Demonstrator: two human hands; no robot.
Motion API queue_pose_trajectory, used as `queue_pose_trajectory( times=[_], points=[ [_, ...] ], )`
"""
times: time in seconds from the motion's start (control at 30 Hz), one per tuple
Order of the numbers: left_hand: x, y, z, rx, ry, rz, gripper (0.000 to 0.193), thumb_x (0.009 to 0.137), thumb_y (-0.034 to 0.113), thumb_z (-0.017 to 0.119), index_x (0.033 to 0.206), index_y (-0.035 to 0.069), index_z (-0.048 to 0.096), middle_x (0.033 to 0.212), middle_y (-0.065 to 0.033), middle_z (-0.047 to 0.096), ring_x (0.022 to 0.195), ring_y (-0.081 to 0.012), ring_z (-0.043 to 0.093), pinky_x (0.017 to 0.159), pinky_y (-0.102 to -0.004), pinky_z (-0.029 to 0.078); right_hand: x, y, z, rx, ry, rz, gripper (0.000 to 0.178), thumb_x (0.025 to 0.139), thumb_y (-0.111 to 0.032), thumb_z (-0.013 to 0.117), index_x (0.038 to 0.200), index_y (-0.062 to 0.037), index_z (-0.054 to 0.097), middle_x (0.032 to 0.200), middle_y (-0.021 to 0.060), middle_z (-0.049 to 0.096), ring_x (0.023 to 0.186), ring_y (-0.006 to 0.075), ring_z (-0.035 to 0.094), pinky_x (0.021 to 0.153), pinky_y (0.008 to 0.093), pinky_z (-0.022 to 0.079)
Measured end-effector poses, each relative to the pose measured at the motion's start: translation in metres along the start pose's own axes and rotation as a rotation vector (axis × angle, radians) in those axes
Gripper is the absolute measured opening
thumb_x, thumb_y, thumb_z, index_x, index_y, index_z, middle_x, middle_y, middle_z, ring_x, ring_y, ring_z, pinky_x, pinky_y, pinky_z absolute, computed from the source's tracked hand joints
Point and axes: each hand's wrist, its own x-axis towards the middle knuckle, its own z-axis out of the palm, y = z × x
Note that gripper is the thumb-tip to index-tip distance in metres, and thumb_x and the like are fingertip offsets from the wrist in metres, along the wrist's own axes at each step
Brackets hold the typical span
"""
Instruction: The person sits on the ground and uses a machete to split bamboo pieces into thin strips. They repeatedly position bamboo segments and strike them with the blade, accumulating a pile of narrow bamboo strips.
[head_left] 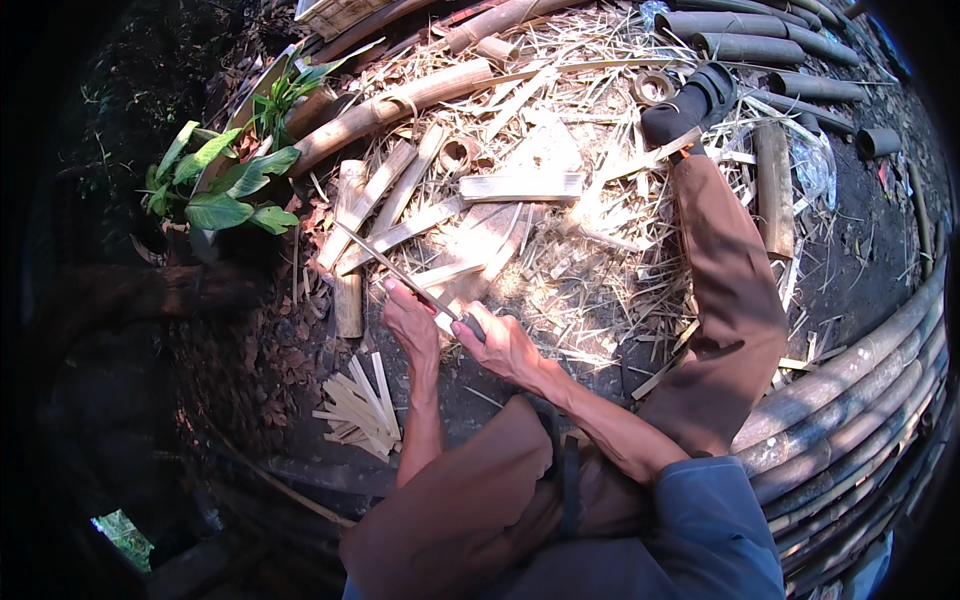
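Fingers of the right hand (505,350) are wrapped tight around the dark handle of a long, thin knife (395,270). Fingers of the left hand (412,325) are curled close to the blade. A small pale piece (443,320) shows between the two hands, but it is tiny and partly hidden, so I can't tell whether the left fingers pinch it.

If the knife slips, it could cut the left hand, because the thumb and fingertips are right next to the blade. A hard push or a tough spot in the bamboo might make it jump. Bright sun on the chips (590,270) could also make it hard to see the edge. I can't see which side of the blade is sharp.

The knife is in front of the body, above the ground, with its handle near the middle. It is long and straight. Its tip points up and to the left, away from the person, toward some split bamboo pieces (400,235). Its long line slants from the right hand past the left hand. Below and left of the hands, a small pile of thin strips (362,410) lies on the ground.
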Motion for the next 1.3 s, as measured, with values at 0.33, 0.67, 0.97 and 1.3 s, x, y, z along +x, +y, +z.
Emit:
queue_pose_trajectory(
  times=[0.33,0.67,0.97,1.3],
  points=[
    [0.027,-0.015,-0.001,0.030,-0.123,0.186,0.057,0.104,0.039,0.025,0.077,-0.003,0.052,0.060,-0.0063,0.050,0.052,-0.0165,0.048,0.049,-0.0320,0.038,-0.014,0.077,-0.028,-0.187,0.069,0.320,0.047,0.099,-0.042,0.046,0.089,0.0033,0.052,0.068,0.0273,0.057,0.055,0.0433,0.055,0.054,0.0501,0.045],
    [0.032,-0.011,-0.027,0.038,-0.201,0.164,0.054,0.103,0.034,0.029,0.072,-0.003,0.052,0.059,-0.0102,0.055,0.055,-0.0233,0.053,0.055,-0.0379,0.040,0.002,0.009,-0.017,0.061,0.025,0.205,0.041,0.099,-0.042,0.048,0.098,-0.0013,0.053,0.065,0.0126,0.056,0.050,0.0252,0.057,0.046,0.0372,0.042],
    [0.021,-0.018,-0.016,0.009,-0.200,0.204,0.044,0.101,0.022,0.033,0.071,-0.004,0.053,0.060,-0.0121,0.057,0.056,-0.0277,0.056,0.057,-0.0409,0.043,0.006,0.004,-0.011,-0.086,-0.095,0.253,0.035,0.095,-0.041,0.053,0.112,-0.0099,0.051,0.067,0.0240,0.061,0.070,0.0461,0.062,0.060,0.0516,0.047],
    [0.022,0.001,-0.013,0.101,-0.262,0.267,0.055,0.104,0.033,0.028,0.076,-0.006,0.056,0.062,-0.0140,0.061,0.054,-0.0228,0.062,0.052,-0.0362,0.046,-0.028,0.075,-0.019,-0.122,0.100,0.364,0.046,0.096,-0.047,0.048,0.100,-0.0011,0.056,0.070,0.0234,0.062,0.072,0.0448,0.062,0.067,0.0518,0.047]
  ],
)
